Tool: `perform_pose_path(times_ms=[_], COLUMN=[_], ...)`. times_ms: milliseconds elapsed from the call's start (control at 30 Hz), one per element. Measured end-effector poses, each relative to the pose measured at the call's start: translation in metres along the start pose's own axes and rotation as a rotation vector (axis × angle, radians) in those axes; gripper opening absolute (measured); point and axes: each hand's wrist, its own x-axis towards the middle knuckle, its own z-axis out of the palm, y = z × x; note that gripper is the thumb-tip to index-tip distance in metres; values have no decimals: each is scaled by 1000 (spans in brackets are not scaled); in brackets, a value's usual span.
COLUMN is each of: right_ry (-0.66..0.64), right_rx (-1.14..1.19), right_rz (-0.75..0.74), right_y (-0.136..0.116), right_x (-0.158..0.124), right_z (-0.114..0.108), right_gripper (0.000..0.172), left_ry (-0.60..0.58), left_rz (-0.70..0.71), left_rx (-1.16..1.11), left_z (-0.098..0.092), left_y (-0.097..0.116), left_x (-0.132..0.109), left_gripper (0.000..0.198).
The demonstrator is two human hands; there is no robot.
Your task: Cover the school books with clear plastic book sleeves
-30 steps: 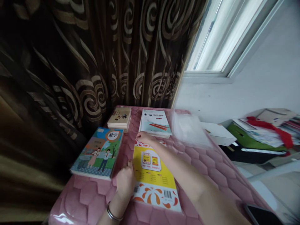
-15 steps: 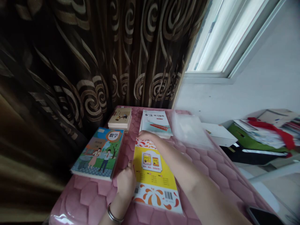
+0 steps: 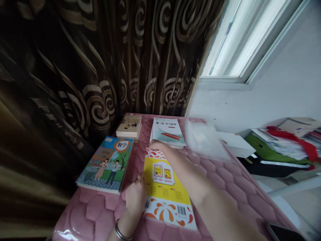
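Note:
A yellow and white book (image 3: 163, 194) with orange petal shapes and a barcode lies on the pink table cover. My left hand (image 3: 136, 193), a silver bangle at its wrist, is closed at the book's left edge, with the fingertips partly hidden. At the far edge, my right hand (image 3: 158, 146) has its fingers bent over the book's top, and its forearm crosses the right side. Left of my hands lies a stack of books topped by a blue-green math textbook (image 3: 106, 165). Just beyond my right hand is a stack with a white calligraphy book (image 3: 168, 130).
Small tan books (image 3: 129, 125) are stacked at the back left. Clear plastic sleeves (image 3: 204, 139) lie at the back right, near a white box (image 3: 237, 144). A dark phone (image 3: 282, 232) rests at the lower right. A patterned curtain (image 3: 100, 67) hangs behind the table.
Both hands stay in place on the yellow and white book. Only the camera view has shifted very slightly.

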Motion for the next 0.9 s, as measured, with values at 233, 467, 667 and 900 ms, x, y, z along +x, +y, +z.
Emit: perform_pose_path(times_ms=[233, 467, 667, 900], right_ry=[28, 127, 214, 348], right_rx=[20, 26, 30, 85], right_rz=[17, -26, -104, -109], right_y=[1, 1, 8, 13], right_x=[10, 13, 9, 3], right_z=[13, 22, 31, 40], right_gripper=[37, 35, 36, 30], left_ry=[14, 15, -29, -68], left_rz=[30, 36, 52, 45], left_rx=[90, 137, 123, 98], left_z=[-5, -8, -12, -8], left_y=[0, 1, 2, -2], left_x=[-7, -12, -16, -19], left_gripper=[41, 49, 53, 55])
